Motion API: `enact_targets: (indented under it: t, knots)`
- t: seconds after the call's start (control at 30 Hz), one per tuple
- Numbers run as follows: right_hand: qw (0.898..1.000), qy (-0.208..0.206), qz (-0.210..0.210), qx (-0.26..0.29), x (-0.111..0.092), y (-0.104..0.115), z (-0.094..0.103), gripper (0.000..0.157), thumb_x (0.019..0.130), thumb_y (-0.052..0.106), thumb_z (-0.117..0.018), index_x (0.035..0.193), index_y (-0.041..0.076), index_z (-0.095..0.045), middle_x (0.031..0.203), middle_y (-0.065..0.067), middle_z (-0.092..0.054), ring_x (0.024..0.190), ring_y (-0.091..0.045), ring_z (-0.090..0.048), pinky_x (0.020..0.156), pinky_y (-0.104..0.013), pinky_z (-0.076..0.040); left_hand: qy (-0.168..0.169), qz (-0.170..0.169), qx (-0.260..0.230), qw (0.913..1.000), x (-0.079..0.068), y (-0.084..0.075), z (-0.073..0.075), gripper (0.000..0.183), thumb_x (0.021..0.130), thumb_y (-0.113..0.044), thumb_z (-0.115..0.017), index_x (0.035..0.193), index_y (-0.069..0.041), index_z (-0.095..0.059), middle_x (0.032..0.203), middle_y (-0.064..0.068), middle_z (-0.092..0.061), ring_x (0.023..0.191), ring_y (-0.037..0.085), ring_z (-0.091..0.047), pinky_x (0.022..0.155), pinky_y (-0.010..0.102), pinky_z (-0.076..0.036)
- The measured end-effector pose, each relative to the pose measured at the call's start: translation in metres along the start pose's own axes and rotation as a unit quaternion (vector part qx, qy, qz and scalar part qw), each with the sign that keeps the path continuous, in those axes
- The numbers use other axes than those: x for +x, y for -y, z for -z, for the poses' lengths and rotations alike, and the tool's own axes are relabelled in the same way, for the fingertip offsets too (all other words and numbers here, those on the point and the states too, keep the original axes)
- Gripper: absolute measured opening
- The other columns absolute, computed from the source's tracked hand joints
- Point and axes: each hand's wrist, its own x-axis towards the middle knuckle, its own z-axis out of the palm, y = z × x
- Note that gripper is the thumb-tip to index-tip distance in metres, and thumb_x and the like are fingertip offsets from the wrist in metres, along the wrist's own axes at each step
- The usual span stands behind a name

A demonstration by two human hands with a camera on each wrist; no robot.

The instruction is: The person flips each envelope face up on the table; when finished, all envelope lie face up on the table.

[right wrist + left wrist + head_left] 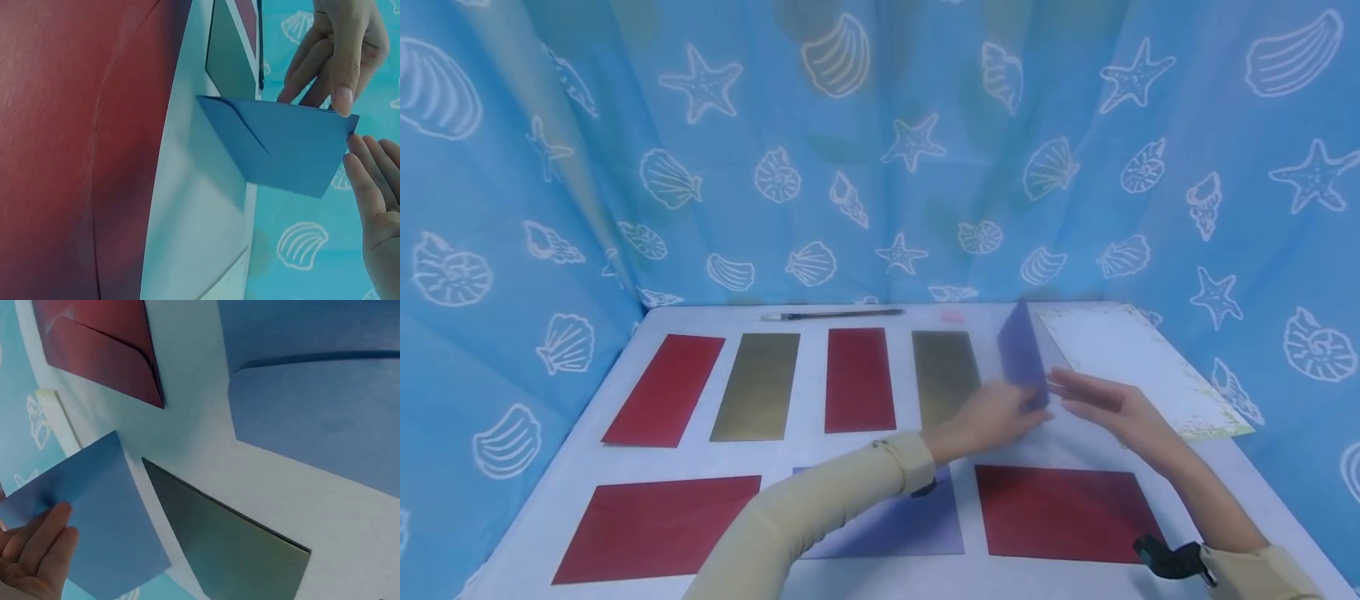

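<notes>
While L grip [988, 417] pinches purple env. [1021, 346], R grip [1108, 408] wide, only R-wrist cam shows flap [235, 134].

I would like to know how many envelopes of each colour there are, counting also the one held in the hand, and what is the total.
Red envelopes: 4
Gold envelopes: 2
Purple envelopes: 2 (one is held in the left hand)
Total: 8
</notes>
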Motion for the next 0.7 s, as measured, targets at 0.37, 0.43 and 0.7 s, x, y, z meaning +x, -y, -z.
enact_targets:
  t: [0.37, 0.43, 0.7]
  knots:
    - [0.999, 0.034, 0.000, 0.003, 0.012, -0.005, -0.014, 0.049, 0.099, 0.017, -0.056, 0.145, 0.007, -0.043, 0.142, -0.016, -0.048, 0.123, -0.005, -0.052, 0.092, -0.017, -0.042, -0.034, 0.031, -0.053, 0.9975, -0.018, 0.008, 0.012, 0.026, 0.099, -0.028, -0.056, 0.121, -0.016, -0.063, 0.074, -0.015, -0.059, 0.060, -0.004, -0.053, 0.056, 0.012, -0.045]
    - [0.999, 0.027, -0.007, -0.017, 0.012, -0.010, -0.015, 0.049, 0.099, 0.019, -0.056, 0.145, 0.009, -0.043, 0.142, -0.014, -0.049, 0.125, -0.010, -0.051, 0.094, -0.022, -0.043, -0.046, 0.028, -0.062, 0.9967, -0.020, 0.011, 0.011, 0.020, 0.099, -0.025, -0.056, 0.114, -0.014, -0.064, 0.073, -0.013, -0.059, 0.059, -0.004, -0.053, 0.056, 0.012, -0.045]
    - [0.992, 0.011, -0.093, -0.084, 0.004, -0.029, -0.020, 0.056, 0.099, 0.035, -0.055, 0.144, 0.005, -0.044, 0.142, -0.017, -0.048, 0.133, -0.040, -0.038, 0.098, -0.065, -0.036, -0.086, 0.016, -0.045, 0.9951, -0.028, 0.020, 0.012, 0.038, 0.098, -0.016, -0.056, 0.136, -0.012, -0.050, 0.070, -0.009, -0.060, 0.051, -0.007, -0.050, 0.051, 0.009, -0.044]
